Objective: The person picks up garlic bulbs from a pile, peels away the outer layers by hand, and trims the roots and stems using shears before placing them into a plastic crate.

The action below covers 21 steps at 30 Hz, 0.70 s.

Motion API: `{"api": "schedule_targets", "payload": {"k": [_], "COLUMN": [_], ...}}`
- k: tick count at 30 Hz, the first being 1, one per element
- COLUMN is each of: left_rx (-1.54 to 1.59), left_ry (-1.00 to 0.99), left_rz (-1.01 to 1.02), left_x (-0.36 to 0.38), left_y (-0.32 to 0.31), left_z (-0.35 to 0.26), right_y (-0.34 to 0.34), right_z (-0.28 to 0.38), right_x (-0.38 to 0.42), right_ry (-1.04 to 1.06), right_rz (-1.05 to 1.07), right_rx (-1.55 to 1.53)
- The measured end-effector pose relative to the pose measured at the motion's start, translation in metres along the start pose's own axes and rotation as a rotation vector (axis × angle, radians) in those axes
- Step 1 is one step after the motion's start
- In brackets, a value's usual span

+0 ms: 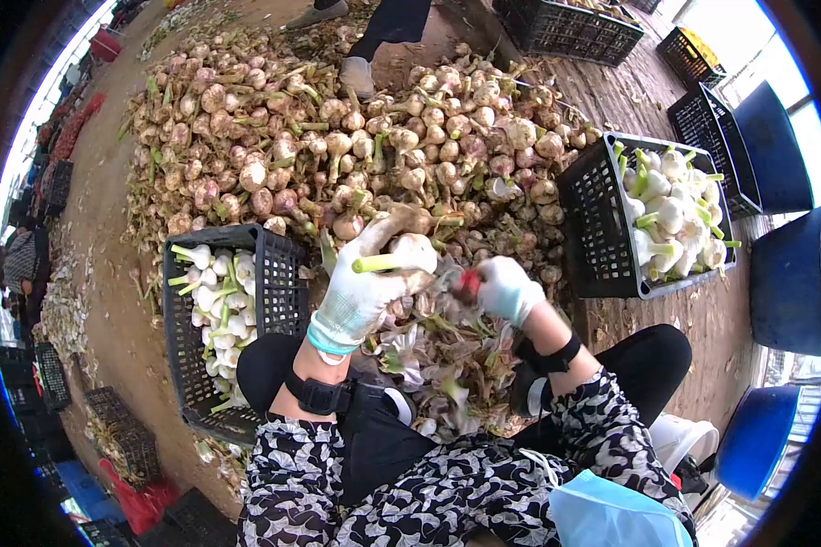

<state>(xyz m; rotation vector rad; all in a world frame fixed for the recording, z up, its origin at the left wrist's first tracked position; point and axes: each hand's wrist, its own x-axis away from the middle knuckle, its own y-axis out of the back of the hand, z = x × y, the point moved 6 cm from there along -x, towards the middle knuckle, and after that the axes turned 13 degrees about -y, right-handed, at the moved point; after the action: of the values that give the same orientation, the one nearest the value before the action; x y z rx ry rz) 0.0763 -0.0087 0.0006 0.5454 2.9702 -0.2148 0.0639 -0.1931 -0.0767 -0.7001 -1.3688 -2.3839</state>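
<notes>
My left hand (360,284), in a white glove with a teal cuff, is wrapped around a garlic bulb (412,252) whose cut green stem points left. In my right hand (507,292), gloved alike, is a small red-handled tool (466,285); its working end is smeared by motion close to the bulb. Beneath both hands lies a heap of peeled garlic skins (429,365) between my feet. Just beyond them spreads a large pile of unpeeled garlic (246,137) with dirty skins and short stems.
A black crate (283,283) of cleaned white garlic stands at my left, and another crate (602,219) of cleaned garlic at my right. Someone's shoe (358,77) rests at the pile's far edge. Blue tubs (787,283) and more black crates (570,32) line the right side.
</notes>
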Motion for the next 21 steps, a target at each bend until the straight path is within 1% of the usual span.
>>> {"api": "schedule_targets", "payload": {"k": [2,3,4,5,6,8,9,10,11,12,13,14,15,16,18,19,20,21], "left_rx": [0.053,-0.064,-0.179,-0.170,-0.253,-0.211,-0.212,-0.020,0.171,0.169,-0.069,-0.304,-0.312,-0.312,-0.066,0.064,0.060,0.153], "left_ry": [-0.005,-0.054,-0.105,-0.114,-0.149,-0.041,-0.044,-0.008,0.031,0.029,-0.080,-0.182,-0.141,-0.143,-0.094,-0.021,-0.021,-0.006], "left_rz": [-0.018,0.007,0.032,0.090,0.115,0.061,0.058,0.015,-0.023,-0.020,-0.023,-0.026,0.032,0.038,-0.079,-0.062,-0.063,-0.098], "left_x": [0.000,-0.002,-0.004,-0.005,-0.005,-0.003,-0.002,-0.001,-0.002,-0.004,-0.006,-0.005,-0.004,-0.005,-0.002,-0.004,-0.003,0.000], "left_y": [-0.002,-0.003,-0.006,-0.014,-0.017,-0.008,-0.009,-0.010,-0.011,-0.010,-0.006,-0.005,-0.005,-0.006,-0.003,-0.010,-0.010,-0.010], "left_z": [-0.001,0.000,-0.001,-0.002,-0.005,0.003,0.002,0.003,0.005,0.005,0.000,-0.005,0.004,0.004,0.005,0.000,0.001,0.005], "right_y": [0.025,0.025,0.041,0.046,0.042,0.029,0.038,0.053,0.065,0.060,0.055,0.057,0.058,0.057,0.043,0.043,0.043,0.043], "right_z": [0.023,0.020,0.039,0.049,0.051,0.047,0.036,0.031,0.028,0.023,0.018,0.036,0.053,0.061,0.051,0.054,0.059,0.065], "right_x": [-0.005,-0.003,0.013,0.019,0.013,-0.001,-0.003,0.001,0.014,0.007,0.000,0.021,0.041,0.051,0.032,0.034,0.040,0.048], "right_ry": [0.474,0.469,0.373,0.268,0.215,0.340,0.346,0.351,0.267,0.334,0.400,0.368,0.336,0.453,0.362,0.365,0.386,0.404], "right_rz": [-0.196,-0.200,-0.067,0.071,0.019,0.090,-0.128,-0.343,-0.371,-0.330,-0.285,-0.273,-0.259,-0.443,-0.396,-0.397,-0.449,-0.497], "right_rx": [-0.262,-0.267,-0.624,-0.976,-0.712,-0.892,-0.696,-0.494,-0.484,-0.513,-0.542,-0.515,-0.486,-0.345,-0.422,-0.423,-0.412,-0.401]}}
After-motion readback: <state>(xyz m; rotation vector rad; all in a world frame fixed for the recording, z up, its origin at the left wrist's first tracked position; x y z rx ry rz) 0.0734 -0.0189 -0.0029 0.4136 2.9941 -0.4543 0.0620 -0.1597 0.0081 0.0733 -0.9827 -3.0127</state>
